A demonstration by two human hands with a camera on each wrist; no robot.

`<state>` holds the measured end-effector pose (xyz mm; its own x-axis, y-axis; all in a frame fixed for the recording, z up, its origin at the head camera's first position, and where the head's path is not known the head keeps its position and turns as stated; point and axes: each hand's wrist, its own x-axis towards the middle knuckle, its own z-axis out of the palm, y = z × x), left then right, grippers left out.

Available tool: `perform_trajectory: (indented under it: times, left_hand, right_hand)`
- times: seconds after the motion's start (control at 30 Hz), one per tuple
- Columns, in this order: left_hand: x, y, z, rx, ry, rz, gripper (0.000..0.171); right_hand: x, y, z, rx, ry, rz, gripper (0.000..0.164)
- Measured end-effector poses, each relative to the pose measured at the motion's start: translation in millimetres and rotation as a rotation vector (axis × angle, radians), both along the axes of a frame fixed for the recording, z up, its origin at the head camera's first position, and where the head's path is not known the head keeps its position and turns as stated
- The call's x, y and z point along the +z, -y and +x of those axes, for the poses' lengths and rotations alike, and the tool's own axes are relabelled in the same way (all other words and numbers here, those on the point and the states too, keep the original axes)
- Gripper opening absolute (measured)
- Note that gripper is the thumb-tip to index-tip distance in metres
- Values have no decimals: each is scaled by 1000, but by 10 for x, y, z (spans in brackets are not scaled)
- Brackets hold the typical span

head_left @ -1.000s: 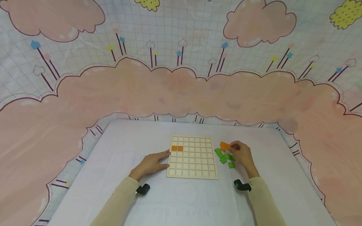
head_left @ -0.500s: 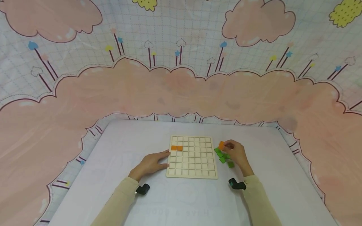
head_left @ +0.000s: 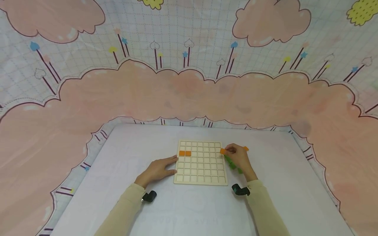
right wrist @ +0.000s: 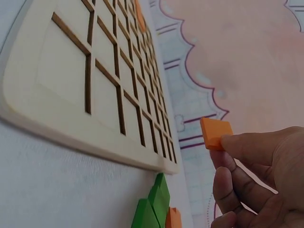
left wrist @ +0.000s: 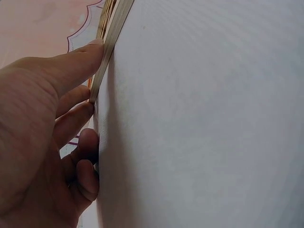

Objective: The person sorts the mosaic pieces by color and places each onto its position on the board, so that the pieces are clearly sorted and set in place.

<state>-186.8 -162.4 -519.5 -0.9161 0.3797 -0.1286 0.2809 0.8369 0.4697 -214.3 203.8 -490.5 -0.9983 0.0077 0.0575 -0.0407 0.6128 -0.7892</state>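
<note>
A square wooden grid board (head_left: 200, 185) lies flat on the white table. Two orange square tiles (head_left: 185, 153) sit side by side in cells near its upper left. My left hand (head_left: 157, 169) rests at the board's left edge, its thumb and fingertips against the side. Between thumb and fingers my right hand (head_left: 240, 160) pinches an orange tile (right wrist: 216, 133), held up beside the board's right edge. Green tiles (head_left: 231, 164) lie just under and left of that hand, partly hidden by it. Another orange tile (head_left: 246, 148) shows behind the hand.
A white-covered table (head_left: 177, 209) stretches around the board. Behind it hangs a cloth printed with pink clouds (head_left: 189, 95). Both wrists carry small black cameras (head_left: 240, 189).
My right hand has picked an orange tile from the pile and carried it left to the board's right edge. The left hand stays in place.
</note>
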Motion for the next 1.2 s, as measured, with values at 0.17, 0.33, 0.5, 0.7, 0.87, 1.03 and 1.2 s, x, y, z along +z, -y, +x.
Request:
perform_trajectory:
  times: [0.17,0.33,0.5,0.7,0.87,1.03,1.2]
  left_hand:
    - [7,3,5,-5,0,-2,64]
    - [11,8,4,-13,-9,0,64]
    - [-10,10,-4,-17,-14,-6,64]
    - [-14,0,2,-13,-11,-5,64]
    - [-3,-2,17,-15,-16,0,64]
    - [-12,-1,19,-18,-26,-1,63]
    - [-41,3,12,-18,-31,-4,63]
  right_hand:
    - [-2,98,-21,13,-20,4,13]
    - [-10,203,-25,38,-27,-13,13]
    - [-16,318,-39,46,-29,-31,12]
    - [10,432,-69,63,-14,-35,11]
    - [8,521,-95,90,-3,-41,11]
    - [-12,625,-113,106,11,-61,10]
    - [-61,727,-135,119,6,-62,8]
